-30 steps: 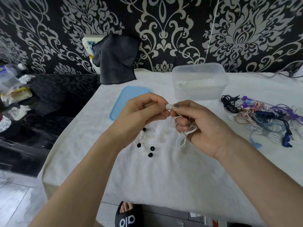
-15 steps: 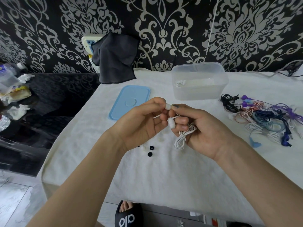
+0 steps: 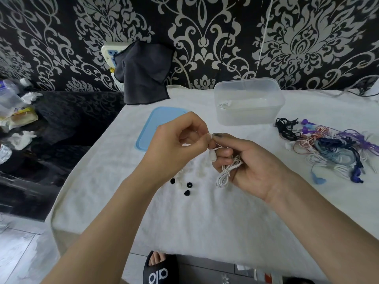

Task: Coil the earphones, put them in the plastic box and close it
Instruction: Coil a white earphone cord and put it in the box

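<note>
White earphones [image 3: 227,172] hang as a coiled bundle from my right hand [image 3: 248,162], held above the white tablecloth [image 3: 205,218]. My left hand [image 3: 174,150] pinches the earbud end of the same cord where both sets of fingertips meet; a second white earbud dangles just below them. The clear plastic box [image 3: 249,101] stands open behind my hands, with one white coiled earphone inside. Its light blue lid [image 3: 158,125] lies flat to the box's left, partly hidden by my left hand.
A tangled heap of black, purple, blue, pink and white earphones [image 3: 332,148] lies at the right. Loose black ear tips [image 3: 187,188] and pale ones sit under my left hand. A dark cloth [image 3: 143,72] hangs at the back. A black side table with clutter [image 3: 18,117] stands left.
Both hands have stayed together at the earbud end; an earbud dropped to dangle below the fingertips, and my left hand turned slightly at the pinch.
</note>
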Demonstrator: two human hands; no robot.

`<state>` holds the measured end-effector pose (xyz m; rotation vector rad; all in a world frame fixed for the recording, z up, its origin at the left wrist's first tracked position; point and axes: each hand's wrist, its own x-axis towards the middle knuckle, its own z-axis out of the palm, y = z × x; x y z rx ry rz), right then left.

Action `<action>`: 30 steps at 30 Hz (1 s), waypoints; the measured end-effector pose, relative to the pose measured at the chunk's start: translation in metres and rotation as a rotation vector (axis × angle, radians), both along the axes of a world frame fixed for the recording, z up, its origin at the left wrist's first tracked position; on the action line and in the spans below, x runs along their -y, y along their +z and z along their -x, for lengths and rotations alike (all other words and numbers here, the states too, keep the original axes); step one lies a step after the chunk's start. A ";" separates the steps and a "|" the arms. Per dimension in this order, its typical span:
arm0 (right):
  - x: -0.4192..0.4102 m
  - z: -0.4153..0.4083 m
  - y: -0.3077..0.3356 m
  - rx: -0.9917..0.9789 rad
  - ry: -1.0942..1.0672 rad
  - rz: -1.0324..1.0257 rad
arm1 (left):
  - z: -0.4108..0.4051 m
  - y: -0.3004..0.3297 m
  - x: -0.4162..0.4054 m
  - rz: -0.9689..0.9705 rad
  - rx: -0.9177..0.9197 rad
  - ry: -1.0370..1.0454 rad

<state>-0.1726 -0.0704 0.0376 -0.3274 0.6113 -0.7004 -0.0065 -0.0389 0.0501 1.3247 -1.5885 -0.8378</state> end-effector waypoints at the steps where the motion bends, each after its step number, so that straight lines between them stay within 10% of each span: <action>1: 0.000 0.001 0.000 0.002 0.008 -0.002 | -0.001 0.000 -0.001 0.006 0.000 -0.008; 30: 0.005 0.002 0.003 -0.045 0.082 0.046 | 0.001 -0.002 0.002 0.084 0.088 0.020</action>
